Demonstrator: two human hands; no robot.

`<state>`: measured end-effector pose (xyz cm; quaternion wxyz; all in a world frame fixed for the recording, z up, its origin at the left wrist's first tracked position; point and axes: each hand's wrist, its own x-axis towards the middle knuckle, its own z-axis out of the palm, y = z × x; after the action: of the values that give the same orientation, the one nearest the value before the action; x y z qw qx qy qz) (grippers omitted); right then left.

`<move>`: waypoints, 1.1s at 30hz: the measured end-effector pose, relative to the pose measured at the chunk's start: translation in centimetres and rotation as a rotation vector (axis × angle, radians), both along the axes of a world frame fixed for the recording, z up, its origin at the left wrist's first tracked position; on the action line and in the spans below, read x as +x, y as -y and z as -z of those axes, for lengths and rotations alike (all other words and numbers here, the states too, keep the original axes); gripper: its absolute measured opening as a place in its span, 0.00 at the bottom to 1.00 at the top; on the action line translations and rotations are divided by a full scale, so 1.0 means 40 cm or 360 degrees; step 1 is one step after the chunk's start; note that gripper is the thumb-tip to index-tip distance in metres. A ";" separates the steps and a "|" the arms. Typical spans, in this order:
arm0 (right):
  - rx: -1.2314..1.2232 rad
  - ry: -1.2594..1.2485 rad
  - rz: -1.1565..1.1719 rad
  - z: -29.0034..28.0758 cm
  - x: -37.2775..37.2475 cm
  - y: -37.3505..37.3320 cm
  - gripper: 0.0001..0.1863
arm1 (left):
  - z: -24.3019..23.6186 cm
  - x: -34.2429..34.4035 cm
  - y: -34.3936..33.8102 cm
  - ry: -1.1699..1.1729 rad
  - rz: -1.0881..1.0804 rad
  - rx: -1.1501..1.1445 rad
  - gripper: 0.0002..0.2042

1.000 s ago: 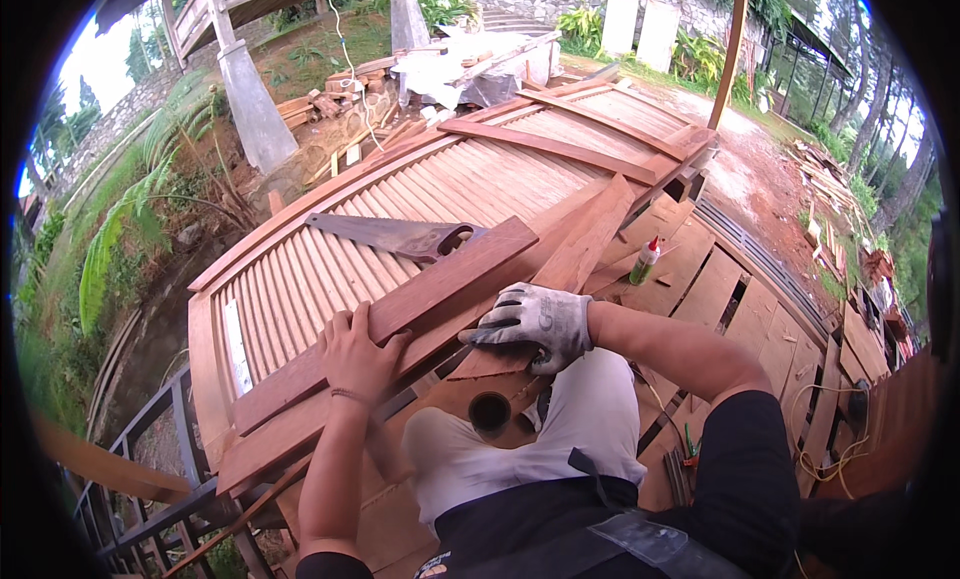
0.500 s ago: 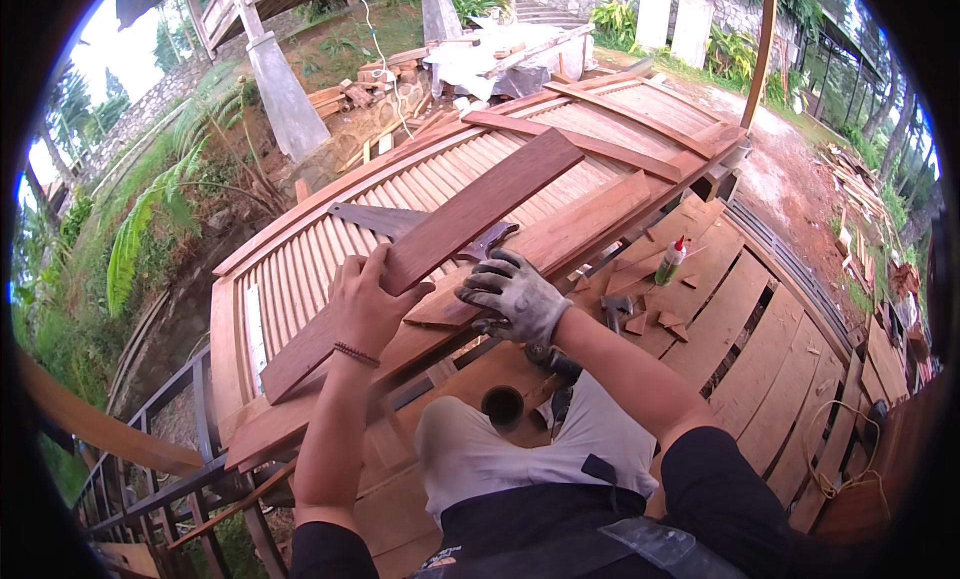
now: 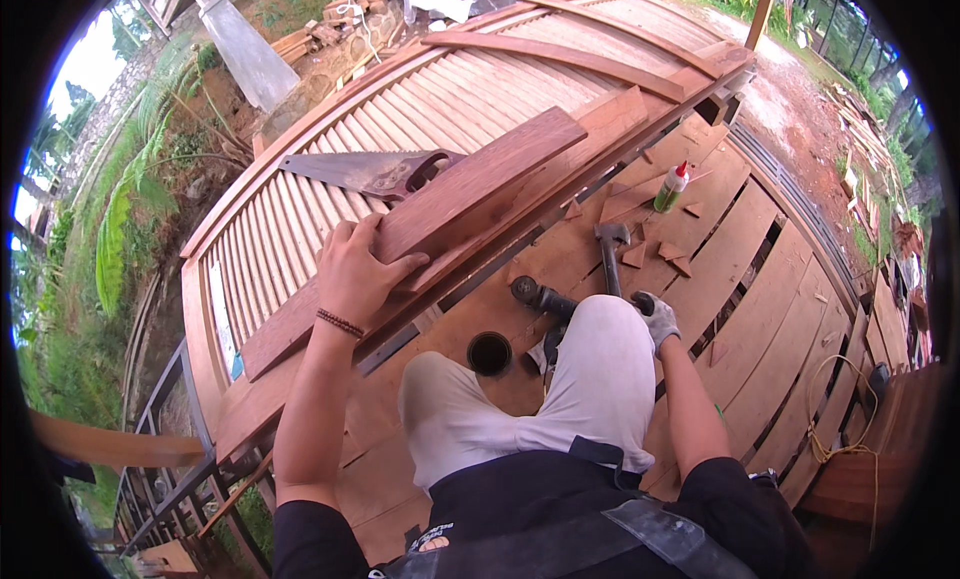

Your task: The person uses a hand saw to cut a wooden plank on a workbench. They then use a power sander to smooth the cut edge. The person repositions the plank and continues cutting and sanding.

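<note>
My left hand (image 3: 355, 269) is closed on a long reddish-brown wooden board (image 3: 485, 184), thumb on its near side. The board lies slantwise along the near frame of a large louvered wooden panel (image 3: 400, 119). Just beyond it, a handsaw (image 3: 350, 171) rests on the slats, its dark handle partly covered by the board. My right hand (image 3: 660, 324), in a grey glove with dark fingertips, is low beside my right knee. Its fingers are bent and partly hidden, so what they hold, if anything, does not show. Near it lies a hammer (image 3: 611, 251) on the plank floor.
A green bottle with a red cap (image 3: 671, 187) stands beside small wood offcuts (image 3: 675, 254). Between the panel and my knees are a black power tool (image 3: 542, 297) and a dark round container (image 3: 489, 353). A yellowish cord (image 3: 825, 451) lies at right; a metal railing (image 3: 170, 409) runs at left.
My right hand has left the board's near edge and dropped to beside my right knee. The left hand keeps its grip. The view has tilted down, showing more floor and the hammer.
</note>
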<state>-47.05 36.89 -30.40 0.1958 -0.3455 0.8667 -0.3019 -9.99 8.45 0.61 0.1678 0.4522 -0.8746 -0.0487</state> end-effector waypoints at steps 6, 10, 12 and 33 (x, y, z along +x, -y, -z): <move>0.0534 -0.0070 -0.0564 0.259 0.023 0.148 0.31 | 0.020 -0.074 -0.025 -0.0042 0.0152 0.0009 0.37; 0.0587 -0.0416 -0.0930 0.274 0.059 0.302 0.43 | 0.040 -0.095 -0.033 0.0040 0.0175 -0.0102 0.38; 0.0761 -0.0408 -0.1009 0.266 0.072 0.358 0.41 | 0.048 -0.097 -0.034 0.0052 0.0171 -0.0151 0.39; 0.0473 0.0344 -0.0088 -0.071 0.071 0.110 0.45 | 0.015 -0.108 -0.012 0.0126 0.0237 0.0057 0.44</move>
<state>-44.23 32.51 -27.56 0.3448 -0.3019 0.8659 -0.2005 -14.32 8.94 0.01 0.1210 0.3904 -0.9108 -0.0588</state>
